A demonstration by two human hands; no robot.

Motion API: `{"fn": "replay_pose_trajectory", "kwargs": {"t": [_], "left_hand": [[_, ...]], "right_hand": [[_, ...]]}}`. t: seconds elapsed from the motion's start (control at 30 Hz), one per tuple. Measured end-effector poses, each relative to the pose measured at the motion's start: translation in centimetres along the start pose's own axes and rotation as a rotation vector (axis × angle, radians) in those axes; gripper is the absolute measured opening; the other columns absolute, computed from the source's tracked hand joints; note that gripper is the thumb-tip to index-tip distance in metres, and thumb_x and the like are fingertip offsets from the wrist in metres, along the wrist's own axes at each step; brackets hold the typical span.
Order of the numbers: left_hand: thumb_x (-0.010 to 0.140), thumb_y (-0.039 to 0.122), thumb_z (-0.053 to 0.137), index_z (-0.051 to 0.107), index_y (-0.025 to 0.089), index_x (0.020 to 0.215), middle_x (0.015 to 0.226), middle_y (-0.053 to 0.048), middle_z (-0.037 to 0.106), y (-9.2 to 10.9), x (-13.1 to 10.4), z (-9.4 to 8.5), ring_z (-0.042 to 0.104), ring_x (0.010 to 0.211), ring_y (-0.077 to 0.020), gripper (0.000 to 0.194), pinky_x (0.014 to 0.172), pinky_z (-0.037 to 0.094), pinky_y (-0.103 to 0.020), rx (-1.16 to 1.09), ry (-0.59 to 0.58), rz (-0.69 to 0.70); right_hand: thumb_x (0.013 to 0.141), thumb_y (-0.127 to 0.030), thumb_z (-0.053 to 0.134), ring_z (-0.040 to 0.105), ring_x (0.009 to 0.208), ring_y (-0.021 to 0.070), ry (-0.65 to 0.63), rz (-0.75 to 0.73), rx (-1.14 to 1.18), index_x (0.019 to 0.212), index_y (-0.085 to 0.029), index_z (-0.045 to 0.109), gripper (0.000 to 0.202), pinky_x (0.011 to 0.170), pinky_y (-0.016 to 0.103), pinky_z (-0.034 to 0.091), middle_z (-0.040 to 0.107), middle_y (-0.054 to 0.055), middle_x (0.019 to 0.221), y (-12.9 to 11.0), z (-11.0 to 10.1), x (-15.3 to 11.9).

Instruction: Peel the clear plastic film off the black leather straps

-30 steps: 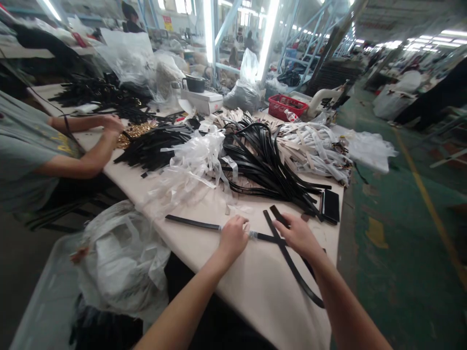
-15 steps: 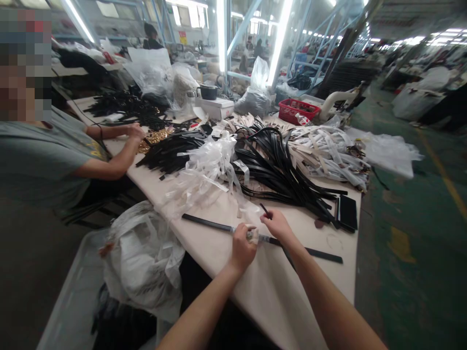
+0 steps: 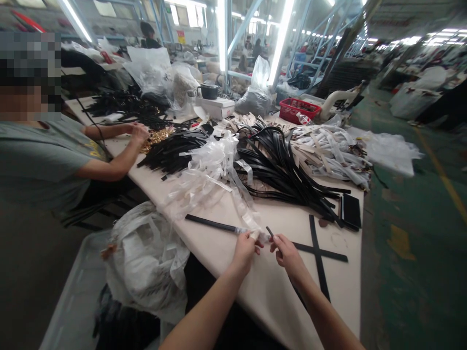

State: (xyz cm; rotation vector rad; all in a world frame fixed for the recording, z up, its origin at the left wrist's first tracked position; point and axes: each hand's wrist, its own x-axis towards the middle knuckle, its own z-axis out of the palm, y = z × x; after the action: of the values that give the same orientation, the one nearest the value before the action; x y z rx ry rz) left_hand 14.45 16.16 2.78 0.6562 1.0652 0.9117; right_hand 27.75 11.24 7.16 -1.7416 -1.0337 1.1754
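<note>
My left hand is closed, with clear plastic film pinched at its fingertips. A pale cover shows on one of its fingers. Beside it, my right hand grips a thin black strap; the tip sticks up past the fingers, and a dark length shows below the wrist. Under both hands a long black strap lies across the table, with clear wrap around it near my left hand. Another black strap crosses its right part at an angle.
Crumpled clear plastic strips and a heap of black straps lie beyond my hands. A black block sits by the right table edge. At left, a co-worker's hands work near gold pieces. A white sack stands below.
My right hand has moved down and slightly right, with the black strap still in it. My left hand has shifted slightly right. The crossing strap now shows on the table's right side.
</note>
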Motion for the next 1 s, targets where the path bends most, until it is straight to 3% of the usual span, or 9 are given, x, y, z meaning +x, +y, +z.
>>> {"fn": "replay_pose_trajectory", "kwargs": {"t": [0.07,0.13,0.27,0.43,0.77,1.0], "left_hand": [[0.072,0.043,0.074,0.070,0.012,0.076,0.071,-0.008,0.068,0.1,0.0,-0.3,0.057,0.056,-0.0138,0.032,0.043,0.035,-0.021,-0.027,-0.001,-0.018],[0.071,0.045,0.076,0.069,0.012,0.073,0.069,-0.007,0.067,0.1,0.1,-0.4,0.058,0.058,-0.0135,0.034,0.045,0.037,-0.021,-0.053,0.009,-0.029],[0.066,0.047,0.082,0.068,0.012,0.073,0.071,-0.006,0.067,0.4,0.2,-0.4,0.058,0.061,-0.0125,0.037,0.051,0.040,-0.021,-0.119,0.055,-0.055],[0.062,0.043,0.086,0.068,0.013,0.075,0.074,-0.005,0.070,1.0,0.1,0.1,0.062,0.064,-0.0135,0.037,0.058,0.047,-0.024,-0.288,0.078,-0.128],[0.066,0.040,0.085,0.070,0.012,0.079,0.081,-0.008,0.072,1.4,0.0,0.9,0.066,0.072,-0.0168,0.034,0.067,0.052,-0.028,-0.378,0.093,-0.133],[0.068,0.044,0.084,0.069,0.011,0.071,0.071,-0.007,0.070,1.0,-1.6,1.7,0.061,0.060,-0.0140,0.036,0.060,0.048,-0.026,-0.256,-0.035,-0.121]], "right_hand": [[0.092,-0.051,0.044,0.045,0.043,0.0103,-0.067,0.030,0.106,0.086,-0.019,0.061,0.037,0.042,0.023,0.031,0.062,0.000,0.068,0.2,0.1,-1.0],[0.091,-0.052,0.049,0.049,0.044,0.0108,-0.078,0.036,0.151,0.087,-0.018,0.061,0.037,0.043,0.023,0.036,0.062,0.000,0.066,0.5,0.5,-1.9],[0.088,-0.061,0.053,0.062,0.049,0.0168,0.049,0.034,0.075,0.094,-0.017,0.063,0.046,0.048,0.028,0.048,0.068,0.003,0.068,0.8,1.5,-3.3],[0.089,-0.063,0.052,0.066,0.048,0.0166,0.143,0.024,0.057,0.095,-0.017,0.063,0.047,0.047,0.027,0.051,0.070,0.005,0.071,0.4,2.3,-4.2],[0.091,-0.059,0.052,0.068,0.049,0.0175,0.089,0.001,0.048,0.097,-0.016,0.062,0.045,0.047,0.026,0.052,0.070,0.005,0.072,0.2,1.3,-4.0],[0.092,-0.057,0.053,0.067,0.047,0.0163,0.034,-0.034,0.001,0.095,-0.018,0.064,0.041,0.046,0.026,0.051,0.071,0.004,0.072,-0.5,0.7,-2.9]]}}
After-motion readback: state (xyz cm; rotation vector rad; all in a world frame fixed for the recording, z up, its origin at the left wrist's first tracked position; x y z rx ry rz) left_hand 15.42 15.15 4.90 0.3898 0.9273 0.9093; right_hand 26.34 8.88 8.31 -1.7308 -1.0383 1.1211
